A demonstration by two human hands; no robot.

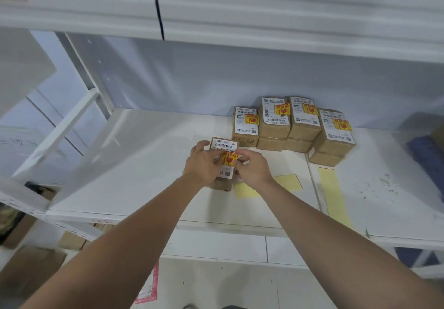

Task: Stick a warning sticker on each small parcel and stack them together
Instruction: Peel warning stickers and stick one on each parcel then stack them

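Item 1. Shelf [144, 176]: white board across the middle of the frame, carrying all the task goods.

Item 2. Stacked parcels [304, 126]: brown cartons grouped right of centre against the back wall, in four piles touching side by side, at least three of them two high. Each top carton showed a white label and a red-and-yellow sticker. The tops of the lower cartons were hidden. Judged finished.

Item 3. Loose parcel [224, 144]: one carton at centre frame, standing on the shelf just left of and below the group, apart from it. Stickering appeared to be under way; stacking was still to do. No unstickered parcel could be seen elsewhere.

Item 4. Hands: left hand [204, 164] gripped the loose parcel, thumb on its far left edge and fingers curled over the top. Right hand [253, 166] was curled, its fingertips pinching the sticker's right edge.

Item 5. Backing sheets [288, 182]: pale yellow, lying flat on the shelf below the right hand, with a longer strip [334, 198] further right. Both appeared bare.

Item 6. Warning sticker [228, 159]: lay on the loose parcel's label between the two hands.

Containers: all cartons sealed, contents not visible. Cardboard boxes [28, 267] at lower left, under the shelf; contents not discernible.
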